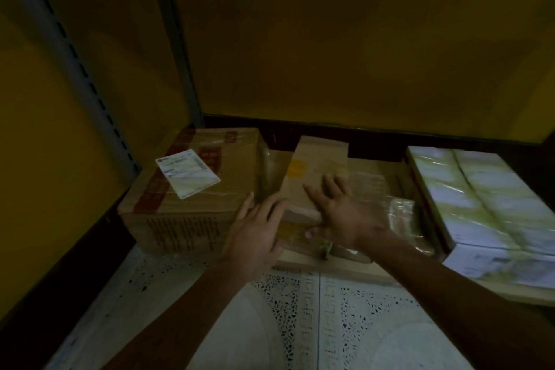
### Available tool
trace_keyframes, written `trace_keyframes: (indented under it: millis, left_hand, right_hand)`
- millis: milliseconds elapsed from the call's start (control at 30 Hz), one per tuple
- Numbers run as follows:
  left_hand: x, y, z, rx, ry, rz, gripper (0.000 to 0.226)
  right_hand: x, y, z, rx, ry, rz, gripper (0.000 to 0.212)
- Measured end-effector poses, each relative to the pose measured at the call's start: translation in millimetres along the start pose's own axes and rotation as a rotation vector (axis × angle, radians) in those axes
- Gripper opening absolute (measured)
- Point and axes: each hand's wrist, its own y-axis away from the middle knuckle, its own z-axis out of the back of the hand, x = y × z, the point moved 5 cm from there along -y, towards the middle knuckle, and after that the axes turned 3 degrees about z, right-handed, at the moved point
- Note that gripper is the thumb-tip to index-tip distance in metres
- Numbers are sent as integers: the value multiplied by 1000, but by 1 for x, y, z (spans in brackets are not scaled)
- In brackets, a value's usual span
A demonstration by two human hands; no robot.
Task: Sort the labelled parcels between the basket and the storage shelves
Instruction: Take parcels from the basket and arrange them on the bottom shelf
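A flat brown parcel (315, 171) with a yellow patch lies on the bottom shelf, between a large taped cardboard box (195, 189) and a pale wrapped box (486, 204). My right hand (339, 213) lies on top of the flat parcel with fingers spread and straight, the thumb at its near edge. My left hand (255, 231) rests with straight fingers against the parcel's near left corner, beside the large box. The large box carries a white label (187, 173) on its top.
The shelf board (345, 270) ends just in front of the parcels. Grey slotted uprights (90, 93) stand at the left. A yellow wall is behind. Clear plastic wrap (399, 213) lies right of the flat parcel. Patterned white floor tiles (345, 324) show below.
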Motion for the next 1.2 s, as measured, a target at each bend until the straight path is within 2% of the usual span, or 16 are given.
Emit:
trace_keyframes:
  millis: [67,200,300,367,433,533,567,633,700,733,867,967,1200]
  left_hand:
    - [3,0,4,-17,95,12,76]
    - [6,-2,14,63,502,132,127]
    - [7,-6,17,49,478,184,137]
    - [8,-11,17,23,444,212,127]
    - [7,-15,17,25,503,264,105]
    - [-7,-18,30,-61,836,268,89]
    - [-12,-19,35,-97,910,276,76]
    - [-16,-22,44,-154,1006,317,46]
    - [-14,-28,53,-215,1081,396,29]
    - [-13,-31,57,-242,1101,432,24]
    - [-14,-35,70,-267,1071,427,18]
    - [-10,-31,69,-255,1042,421,17]
    - [-4,-26,56,-176,1035,449,21]
  right_hand:
    - [0,2,17,-25,-18,51,85]
    - [-9,12,83,-193,-311,123,60]
    - [-10,16,129,-212,-584,111,48]
    - [-8,18,149,-169,-694,115,39]
    - [-7,20,160,-113,-778,116,28]
    - [-7,23,169,-151,-840,71,18]
    - [-9,24,170,-208,-847,39,24]
    - [-14,27,169,-332,-874,-2,51]
    - [-13,29,159,-382,-970,37,74]
    - [-9,31,152,-373,-1022,83,78]
    - [4,31,131,-371,-1076,198,89]
    - [4,28,124,-430,-1024,161,89]
    - [-1,25,108,-425,-1015,70,84]
